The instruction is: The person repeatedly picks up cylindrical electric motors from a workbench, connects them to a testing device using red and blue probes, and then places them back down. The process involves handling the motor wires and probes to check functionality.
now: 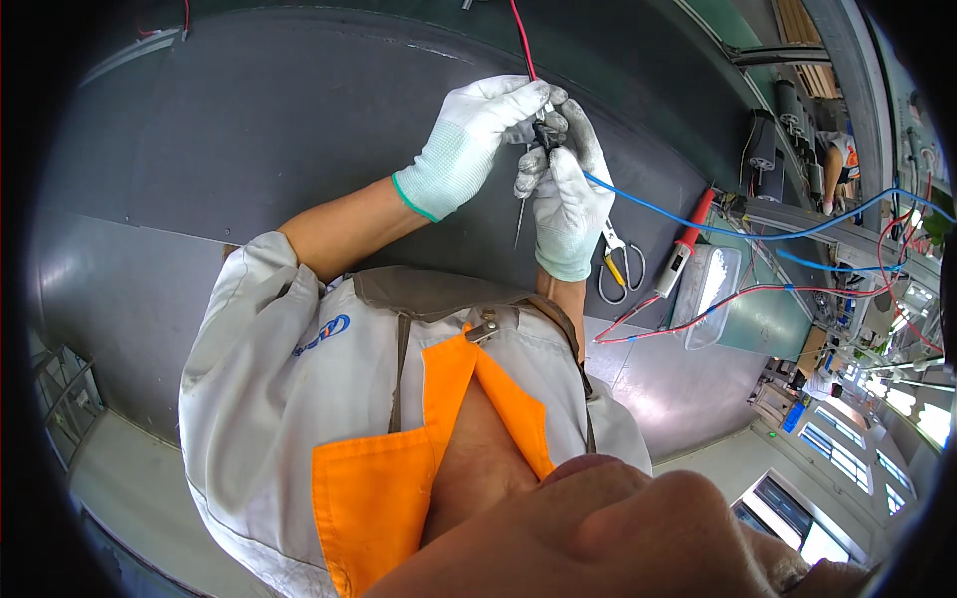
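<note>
My left hand (477, 130), in a white glove with a green cuff edge, is closed, its fingertips pinching red and black wires (524, 48) that come from the far edge. Against it, my gloved right hand (572, 194) has its fingers bent around a small black part (544, 136). The fingers hide most of this part. A thin metal rod (520, 221) points down between the hands; what it belongs to is hidden. Blue tubing (688, 222) runs from the right hand toward the right side. Scissors (620, 267) with pale handles lie just beside the right wrist.
Right of the scissors are a red-and-grey handheld tool (688, 244) with a red cable and a clear plastic box (713, 299) with white contents. The dark tabletop (269, 120) extends left. Metal framing (857, 80) rises at right; a person (843, 164) is beyond.
</note>
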`<state>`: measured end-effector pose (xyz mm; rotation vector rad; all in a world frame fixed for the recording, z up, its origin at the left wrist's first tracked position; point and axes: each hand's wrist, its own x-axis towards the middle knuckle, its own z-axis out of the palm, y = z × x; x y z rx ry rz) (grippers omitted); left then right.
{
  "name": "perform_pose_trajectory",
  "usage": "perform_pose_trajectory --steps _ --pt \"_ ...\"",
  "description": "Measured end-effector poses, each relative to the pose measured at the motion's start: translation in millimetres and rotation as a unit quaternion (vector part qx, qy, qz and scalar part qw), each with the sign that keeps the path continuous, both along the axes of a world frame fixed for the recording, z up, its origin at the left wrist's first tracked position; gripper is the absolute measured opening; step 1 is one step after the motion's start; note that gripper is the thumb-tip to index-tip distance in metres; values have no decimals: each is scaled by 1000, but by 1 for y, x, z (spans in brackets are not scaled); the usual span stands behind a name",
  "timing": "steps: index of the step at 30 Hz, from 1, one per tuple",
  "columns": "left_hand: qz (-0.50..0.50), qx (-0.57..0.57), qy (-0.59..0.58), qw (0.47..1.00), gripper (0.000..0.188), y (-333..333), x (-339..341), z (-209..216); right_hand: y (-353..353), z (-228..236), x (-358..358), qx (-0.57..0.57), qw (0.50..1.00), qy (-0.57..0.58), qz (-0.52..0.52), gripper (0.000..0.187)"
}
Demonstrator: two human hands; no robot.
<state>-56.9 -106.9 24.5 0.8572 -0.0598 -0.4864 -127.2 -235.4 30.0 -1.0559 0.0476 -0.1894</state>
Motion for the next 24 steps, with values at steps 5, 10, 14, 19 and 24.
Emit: perform_pose_trajectory --steps 5,10,14,19,24 --pt "-41 -82 51 994 29 2 -2 -2 9 -12 6 7 998 -27 -50 58" --pt "-28 -90 72 993 32 -5 -3 -15 7 -21 11 -18 999 -16 -29 62" --pt "-86 -175 53 979 35 -6 11 -39 -12 -6 -3 -37 999 16 34 70" --pt "-14 -135 41 990 36 10 24 -36 -159 -21 -59 -785 553 68 -272 68" --pt "-25 -172 25 984 35 22 28 -34 -263 -76 -123 -755 473 299 -341 31"
